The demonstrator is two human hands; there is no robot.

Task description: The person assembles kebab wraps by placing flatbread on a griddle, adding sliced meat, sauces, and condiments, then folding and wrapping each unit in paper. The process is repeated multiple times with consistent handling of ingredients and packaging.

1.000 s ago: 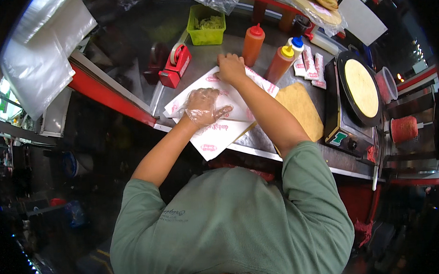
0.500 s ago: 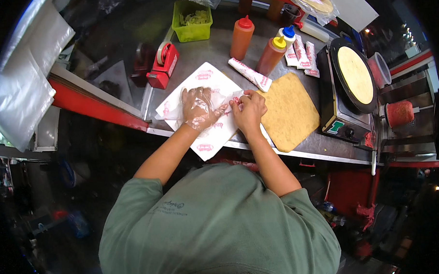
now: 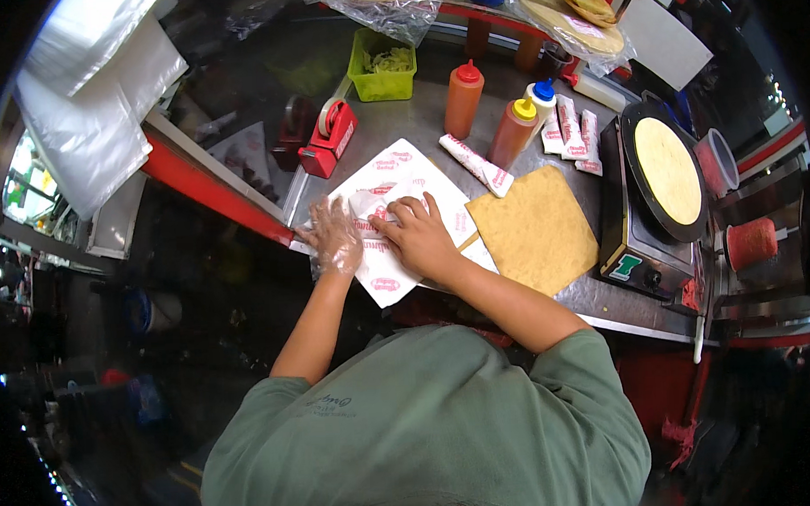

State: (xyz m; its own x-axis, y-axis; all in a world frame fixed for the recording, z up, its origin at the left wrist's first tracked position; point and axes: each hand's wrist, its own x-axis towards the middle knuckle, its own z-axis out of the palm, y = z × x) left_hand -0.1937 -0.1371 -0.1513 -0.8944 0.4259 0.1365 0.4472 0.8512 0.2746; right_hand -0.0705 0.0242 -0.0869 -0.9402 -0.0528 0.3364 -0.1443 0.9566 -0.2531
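My left hand (image 3: 335, 238), in a clear plastic glove, is at the left edge of a stack of white wrapping paper (image 3: 391, 285) with pink print. Its fingers are stretched out and apart against a folded sheet of the same paper (image 3: 367, 201) lying on the stack. From the right, my bare right hand (image 3: 418, 239) lies palm down over that sheet, fingers spread and pressing on it. Whether anything is inside the fold is hidden. Just beyond the right hand, a rolled paper packet (image 3: 476, 166) slants across the counter beside a tan board (image 3: 538, 235).
Behind stand a red tape dispenser (image 3: 329, 138), a green tub of shredded vegetable (image 3: 382, 66), and red-capped (image 3: 464, 101), yellow-capped (image 3: 512, 135) and blue-capped (image 3: 541, 105) squeeze bottles. Several wrapped packets (image 3: 570, 129) lie near a round griddle (image 3: 665, 172) bearing a flatbread.
My left hand has slid left to the paper's edge. My right hand has moved left, going from a pinch at the fold to lying flat on it. The view has shifted slightly.
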